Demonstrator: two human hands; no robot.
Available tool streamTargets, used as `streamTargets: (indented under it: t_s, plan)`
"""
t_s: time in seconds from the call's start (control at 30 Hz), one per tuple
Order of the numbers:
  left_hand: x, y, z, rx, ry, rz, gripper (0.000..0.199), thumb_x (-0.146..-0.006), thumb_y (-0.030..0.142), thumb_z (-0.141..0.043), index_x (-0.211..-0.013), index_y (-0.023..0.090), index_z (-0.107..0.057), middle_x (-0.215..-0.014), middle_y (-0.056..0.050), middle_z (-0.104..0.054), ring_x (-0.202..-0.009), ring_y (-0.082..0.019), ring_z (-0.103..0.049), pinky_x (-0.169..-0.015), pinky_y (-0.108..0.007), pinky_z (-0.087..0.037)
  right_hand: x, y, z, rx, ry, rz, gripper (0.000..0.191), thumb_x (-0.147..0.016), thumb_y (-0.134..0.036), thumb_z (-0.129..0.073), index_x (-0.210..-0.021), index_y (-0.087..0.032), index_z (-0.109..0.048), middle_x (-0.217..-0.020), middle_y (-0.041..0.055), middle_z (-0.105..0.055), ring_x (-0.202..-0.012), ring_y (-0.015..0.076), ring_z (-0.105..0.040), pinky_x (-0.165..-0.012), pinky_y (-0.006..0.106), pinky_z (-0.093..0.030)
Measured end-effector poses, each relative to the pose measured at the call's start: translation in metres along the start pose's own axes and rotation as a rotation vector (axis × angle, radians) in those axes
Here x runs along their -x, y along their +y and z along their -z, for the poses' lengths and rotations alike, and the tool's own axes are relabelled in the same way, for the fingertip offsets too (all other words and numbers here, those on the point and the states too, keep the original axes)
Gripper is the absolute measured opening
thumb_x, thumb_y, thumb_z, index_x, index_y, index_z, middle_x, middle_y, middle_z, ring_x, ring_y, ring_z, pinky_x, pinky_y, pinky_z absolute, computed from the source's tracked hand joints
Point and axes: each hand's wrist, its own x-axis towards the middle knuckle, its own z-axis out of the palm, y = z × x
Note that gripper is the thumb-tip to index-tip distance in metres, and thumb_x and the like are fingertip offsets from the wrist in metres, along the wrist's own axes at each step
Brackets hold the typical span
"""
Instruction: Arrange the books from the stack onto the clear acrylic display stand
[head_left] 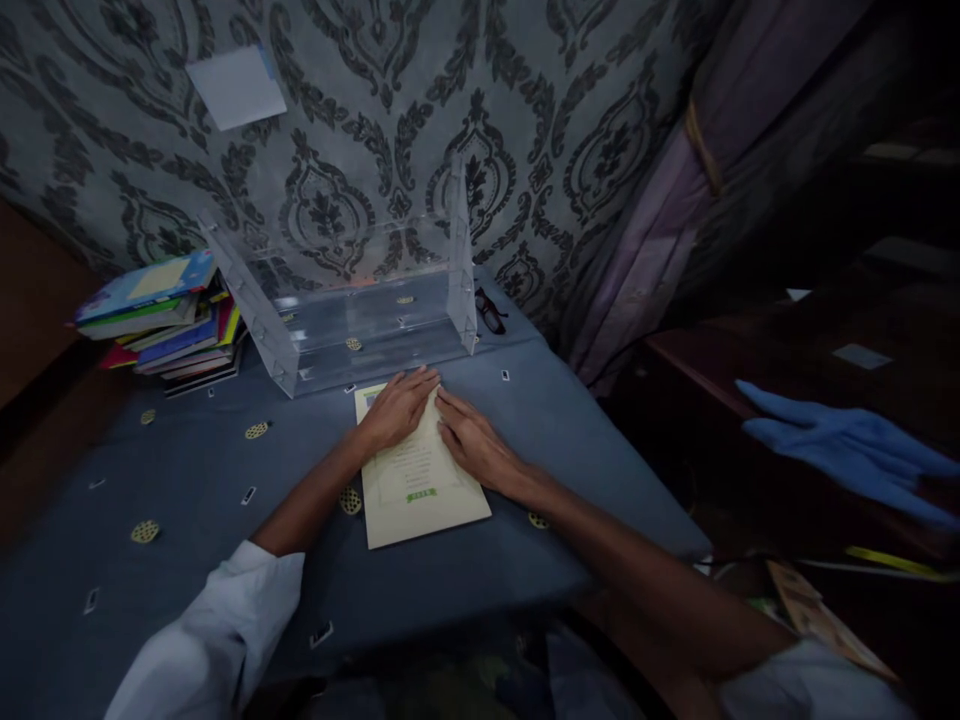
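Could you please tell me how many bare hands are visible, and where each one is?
2. The left hand is on the upper part of the cream book; the right hand is over its right edge. No others show, though the far right is dark.

Booklet point(412, 470) on table point(570, 450) — rack point(360, 300) behind, books point(176, 315) left.

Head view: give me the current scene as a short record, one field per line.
left hand: flat on the upper part of the pale booklet
right hand: on the booklet's right side
clear rack: on the table, beyond the booklet
book stack: left of the rack
dark glasses: right of the rack
blue glove: far right, off the table
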Motion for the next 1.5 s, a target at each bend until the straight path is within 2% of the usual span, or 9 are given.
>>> streamTargets:
  t_s: [0.2,0.47,0.6,0.8,0.97,1.2,1.37,1.5]
  plan:
    - [0.006,0.009,0.001,-0.003,-0.008,-0.035,0.047,-0.102,0.018,-0.031,-0.146,0.017,-0.047,-0.154,-0.009,-0.047,-0.148,-0.019,-0.034,-0.121,-0.046,-0.027,0.010,-0.005,0.004,-0.017,-0.040,-0.010,0.050,-0.099,-0.024,-0.041,-0.147,-0.011,-0.047,-0.151,0.0187,-0.048,-0.144,0.0278,-0.042,-0.119,0.051,-0.037]
    - [0.017,0.021,0.000,-0.016,-0.031,-0.072,0.046,-0.101,0.017,-0.033,-0.145,0.014,-0.047,-0.154,-0.011,-0.046,-0.147,-0.020,-0.036,-0.122,-0.046,-0.027,0.025,-0.019,0.014,-0.013,-0.047,-0.011,0.049,-0.099,-0.022,-0.039,-0.146,-0.011,-0.048,-0.148,0.0192,-0.051,-0.142,0.0279,-0.044,-0.117,0.051,-0.041]
    - [0.024,0.027,-0.001,-0.015,-0.041,-0.104,0.046,-0.101,0.017,-0.032,-0.145,0.014,-0.047,-0.155,-0.010,-0.046,-0.147,-0.021,-0.036,-0.122,-0.046,-0.027,0.037,-0.029,0.020,-0.015,-0.059,-0.027,0.049,-0.099,-0.024,-0.040,-0.147,-0.014,-0.047,-0.150,0.0172,-0.050,-0.141,0.0270,-0.045,-0.115,0.050,-0.043]
    - [0.037,0.038,-0.002,-0.009,-0.045,-0.155,0.047,-0.102,0.018,-0.031,-0.148,0.019,-0.044,-0.155,-0.010,-0.045,-0.147,-0.020,-0.037,-0.121,-0.046,-0.028,0.054,-0.043,0.031,-0.020,-0.096,-0.034,0.049,-0.100,-0.025,-0.039,-0.144,-0.008,-0.049,-0.151,0.0206,-0.048,-0.142,0.0267,-0.044,-0.117,0.047,-0.041]
    - [0.047,0.048,-0.004,-0.004,-0.042,-0.192,0.049,-0.101,0.015,-0.033,-0.148,0.019,-0.044,-0.154,-0.009,-0.047,-0.147,-0.019,-0.037,-0.121,-0.046,-0.030,0.072,-0.051,0.033,-0.024,-0.096,-0.059,0.048,-0.100,-0.026,-0.043,-0.146,-0.014,-0.049,-0.151,0.0172,-0.050,-0.141,0.0267,-0.046,-0.116,0.048,-0.043]
    - [0.061,0.067,-0.001,0.003,-0.064,-0.192,0.046,-0.102,0.015,-0.031,-0.146,0.017,-0.045,-0.154,-0.009,-0.047,-0.147,-0.017,-0.037,-0.121,-0.044,-0.030,0.091,-0.066,0.037,0.011,-0.077,-0.042,0.047,-0.101,-0.026,-0.040,-0.146,-0.013,-0.049,-0.149,0.0188,-0.051,-0.139,0.0270,-0.048,-0.115,0.049,-0.044]
    - [0.073,0.081,0.002,0.011,-0.092,-0.195,0.046,-0.102,0.015,-0.031,-0.145,0.017,-0.046,-0.154,-0.008,-0.047,-0.147,-0.017,-0.037,-0.122,-0.043,-0.028,0.104,-0.075,0.041,0.030,-0.076,-0.024,0.049,-0.102,-0.025,-0.041,-0.150,-0.018,-0.044,-0.149,0.0165,-0.052,-0.139,0.0263,-0.049,-0.114,0.050,-0.045]
    - [0.084,0.090,0.002,0.033,-0.104,-0.202,0.048,-0.102,0.015,-0.031,-0.149,0.021,-0.041,-0.156,-0.007,-0.044,-0.148,-0.016,-0.035,-0.123,-0.044,-0.027,0.121,-0.079,0.043,0.050,-0.075,-0.020,0.051,-0.101,-0.022,-0.043,-0.152,-0.020,-0.042,-0.149,0.0148,-0.052,-0.138,0.0265,-0.050,-0.114,0.050,-0.045]
